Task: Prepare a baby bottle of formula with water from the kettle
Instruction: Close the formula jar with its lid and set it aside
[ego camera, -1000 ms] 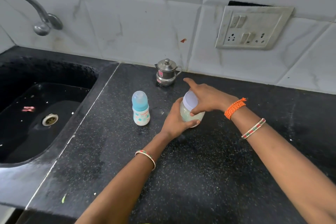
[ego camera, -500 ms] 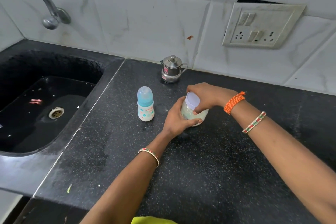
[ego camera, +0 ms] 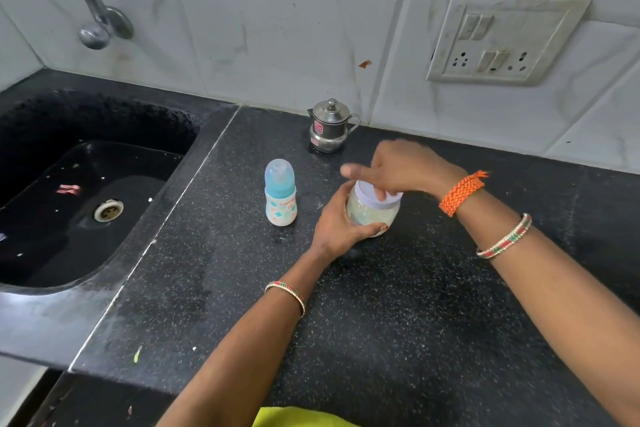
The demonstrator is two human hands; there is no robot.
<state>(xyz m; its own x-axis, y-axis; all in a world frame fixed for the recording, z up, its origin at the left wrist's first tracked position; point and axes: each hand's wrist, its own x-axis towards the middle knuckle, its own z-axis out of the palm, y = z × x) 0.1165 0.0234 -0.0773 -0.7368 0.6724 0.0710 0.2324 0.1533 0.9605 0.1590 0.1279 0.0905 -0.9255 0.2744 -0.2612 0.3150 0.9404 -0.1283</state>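
Observation:
A clear jar of pale formula powder (ego camera: 370, 217) with a white lid (ego camera: 375, 196) stands on the black counter (ego camera: 381, 322). My left hand (ego camera: 341, 224) grips the jar's body from the left. My right hand (ego camera: 398, 170) sits over the lid, fingers curled on it, and looks blurred. The small baby bottle (ego camera: 280, 198), white with a blue cap, stands upright just left of the jar. A small steel kettle (ego camera: 329, 130) with its lid on stands behind them by the wall.
A black sink (ego camera: 86, 191) with a drain lies to the left, under a steel tap (ego camera: 93, 28). A switch and socket plate (ego camera: 502, 42) hangs on the tiled wall at the right. Something yellow-green (ego camera: 294, 418) shows at the bottom edge.
My right hand has shifted on the lid, with its index finger first straight, then curled, now pointing left. My left hand keeps its hold on the jar. The camera view has moved slightly.

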